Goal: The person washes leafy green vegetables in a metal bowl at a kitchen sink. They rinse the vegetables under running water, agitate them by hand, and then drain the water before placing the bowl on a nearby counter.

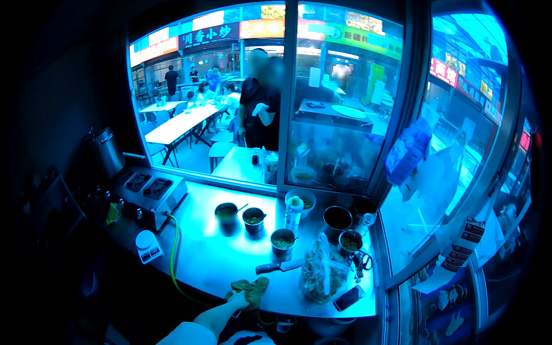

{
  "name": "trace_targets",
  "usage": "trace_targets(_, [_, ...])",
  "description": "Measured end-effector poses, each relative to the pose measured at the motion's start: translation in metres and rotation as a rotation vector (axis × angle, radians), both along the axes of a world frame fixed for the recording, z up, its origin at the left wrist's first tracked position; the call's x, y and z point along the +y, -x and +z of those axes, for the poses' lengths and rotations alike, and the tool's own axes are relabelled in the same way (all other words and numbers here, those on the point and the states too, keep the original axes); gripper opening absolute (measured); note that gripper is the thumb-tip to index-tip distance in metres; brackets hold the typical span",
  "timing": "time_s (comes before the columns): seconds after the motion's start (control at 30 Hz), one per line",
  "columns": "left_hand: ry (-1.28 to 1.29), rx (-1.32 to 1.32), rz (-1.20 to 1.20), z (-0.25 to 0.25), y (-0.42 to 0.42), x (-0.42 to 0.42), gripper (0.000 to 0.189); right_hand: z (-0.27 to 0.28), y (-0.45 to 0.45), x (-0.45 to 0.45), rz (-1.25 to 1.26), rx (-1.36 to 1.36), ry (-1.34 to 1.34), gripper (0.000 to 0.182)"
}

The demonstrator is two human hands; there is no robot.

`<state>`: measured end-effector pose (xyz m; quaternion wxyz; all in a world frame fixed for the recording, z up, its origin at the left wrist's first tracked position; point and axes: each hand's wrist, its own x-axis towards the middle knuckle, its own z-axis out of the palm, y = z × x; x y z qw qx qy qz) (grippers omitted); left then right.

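Observation:
My left hand (pixel 238 298) presses a crumpled brownish-green cloth (pixel 256 288) at the front edge of the stainless steel worktop (pixel 207 263), its fingers closed on the fabric. My right hand is out of view. Beyond the cloth lies a kitchen knife (pixel 278 266), its dark handle towards the left. The blade's tip reaches a clear plastic bag (pixel 323 276) with leafy contents. A steel pot (pixel 283 241) with a spoon stands behind the knife. Further back are two more small pots, one dark (pixel 226 213) and one with chopped food (pixel 253 219).
A two-burner gas stove (pixel 151 192) with a yellow hose (pixel 174 246) and a white kitchen scale (pixel 147 246) stand at left. At right are a phone (pixel 349 297), scissors (pixel 364 261), a large pot (pixel 337 219) and a clear bottle (pixel 293 213). Beyond the window stands a person (pixel 261 116).

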<state>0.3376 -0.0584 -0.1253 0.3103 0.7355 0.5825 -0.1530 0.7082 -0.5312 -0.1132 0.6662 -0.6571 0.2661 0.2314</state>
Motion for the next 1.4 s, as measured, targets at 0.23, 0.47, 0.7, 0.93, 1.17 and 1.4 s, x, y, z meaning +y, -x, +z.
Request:
trace_targets(0.23, [-0.102, -0.173, -0.22, -0.028, -0.011, 0.024, 0.061, -0.013, 0.044, 0.037, 0.147, -0.013, -0.057, 0.017])
trace_targets(0.47, [-0.145, -0.149, -0.431, 0.014, 0.001, 0.01, 0.057, -0.064, 0.117, 0.088, 0.578, -0.04, -0.072, 0.015])
trace_targets(0.7, [0.066, -0.702, 0.025, 0.077, 0.002, 0.003, 0.052, 0.069, 0.19, 0.271, 1.371, -0.372, -0.123, 0.038])
trace_targets(0.93, [0.316, -1.133, 0.103, 0.192, -0.028, -0.004, 0.036, 0.178, 0.236, 0.367, 1.173, -0.517, -0.466, 0.017])
trace_targets(1.17, [0.448, -0.998, 0.04, 0.176, -0.014, 0.001, 0.035, 0.208, 0.202, 0.394, 1.123, -0.748, -0.308, 0.015])
trace_targets(1.4, [1.507, -1.656, 0.168, 0.137, -0.01, -0.011, 0.046, 0.296, 0.273, 0.397, 1.73, -1.646, -0.088, 0.044])
